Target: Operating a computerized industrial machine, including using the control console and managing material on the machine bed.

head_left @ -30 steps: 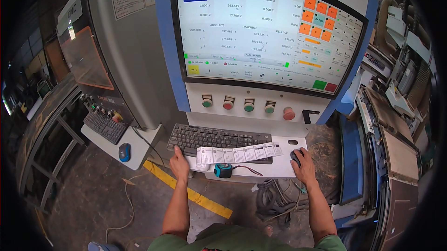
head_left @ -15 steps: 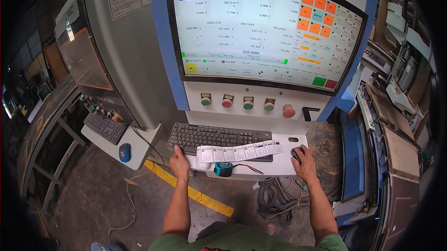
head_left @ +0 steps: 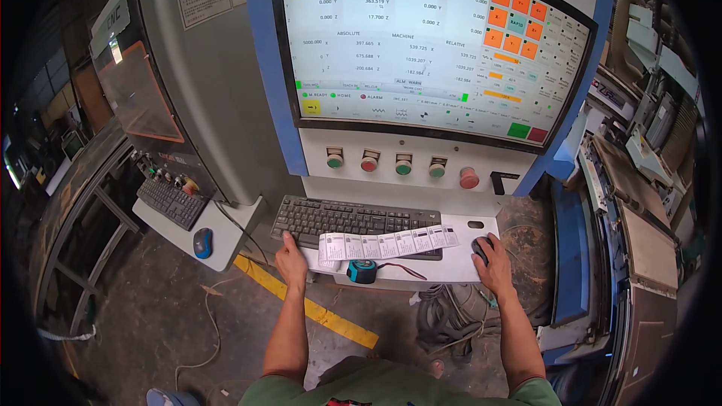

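My left hand is at the front left corner of the white shelf, its thumb against the black keyboard and its other fingers curled mostly out of sight at the edge. On the shelf's right end my right hand is wrapped over a dark computer mouse. A long strip of printed paper labels lies across the keyboard's lower part, its left end folded over. In front of it sits a teal and black tape measure with a dark red wrist strap.
Above the shelf are a lit control screen, several push buttons and a red mushroom button. A second console at left holds another keyboard and a blue mouse. Coiled hoses lie on the floor; machinery stands right.
The view has shifted very slightly. Both hands keep their places, and the paper strip and tape measure lie as before.
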The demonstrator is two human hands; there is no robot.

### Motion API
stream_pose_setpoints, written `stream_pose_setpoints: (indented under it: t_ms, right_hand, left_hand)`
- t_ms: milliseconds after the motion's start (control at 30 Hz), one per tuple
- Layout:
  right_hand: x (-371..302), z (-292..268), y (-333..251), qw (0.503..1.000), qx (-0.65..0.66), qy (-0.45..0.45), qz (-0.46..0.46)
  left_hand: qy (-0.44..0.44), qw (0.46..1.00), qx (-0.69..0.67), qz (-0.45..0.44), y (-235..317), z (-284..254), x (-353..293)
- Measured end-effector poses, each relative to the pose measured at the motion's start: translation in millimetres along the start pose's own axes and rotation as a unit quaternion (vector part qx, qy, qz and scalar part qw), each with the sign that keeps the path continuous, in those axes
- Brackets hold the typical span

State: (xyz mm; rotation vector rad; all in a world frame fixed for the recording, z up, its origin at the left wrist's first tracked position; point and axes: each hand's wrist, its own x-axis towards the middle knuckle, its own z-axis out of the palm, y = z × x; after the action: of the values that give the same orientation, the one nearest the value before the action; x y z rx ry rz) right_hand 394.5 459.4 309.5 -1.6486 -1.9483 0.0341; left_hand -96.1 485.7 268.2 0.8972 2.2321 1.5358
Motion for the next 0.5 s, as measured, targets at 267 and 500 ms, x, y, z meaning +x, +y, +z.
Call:
stream_pose_setpoints:
  t_ms: [267, 500]
  right_hand:
    - [0.0, 0.1, 0.7, 1.0, -0.004, 0.003, 0.003]
    - [-3.0, 0.2, 1.4, 1.0, -0.004, 0.006, 0.002]
  left_hand:
    - [-0.007, 1.0, 0.002, 0.0, 2.3, -1.1, 0.3]
    - [-0.024, 1.0, 0.01, -0.014, 6.0, -5.7, -1.9]
